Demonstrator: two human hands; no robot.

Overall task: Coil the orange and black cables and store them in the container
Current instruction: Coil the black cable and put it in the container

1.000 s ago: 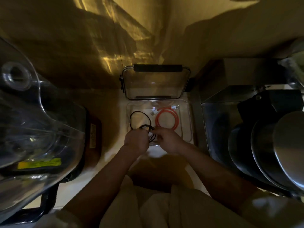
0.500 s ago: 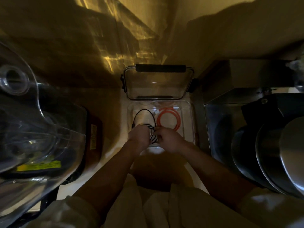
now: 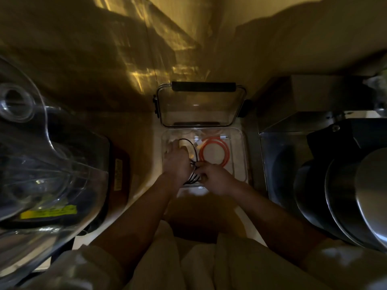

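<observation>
A clear plastic container (image 3: pixel 244 155) stands open on the counter ahead of me, its lid (image 3: pixel 199 107) tipped up behind it. The orange cable (image 3: pixel 213 152) lies coiled in the container's right half. The black cable (image 3: pixel 193 162) is looped over the left half, with several strands bunched between my hands. My left hand (image 3: pixel 177 162) reaches into the container's left side with its fingers around the black loop. My right hand (image 3: pixel 213 177) pinches the bunched strands at the container's near edge.
A large clear blender jug (image 3: pixel 41 164) on a dark base crowds the left. A metal sink (image 3: pixel 278 164) with stacked pots and pans (image 3: pixel 356 195) fills the right. A wall stands close behind the lid. The light is dim.
My left hand has moved forward, deeper into the container's left half, and the black loop has shrunk. My right hand stays at the near edge on the strands.
</observation>
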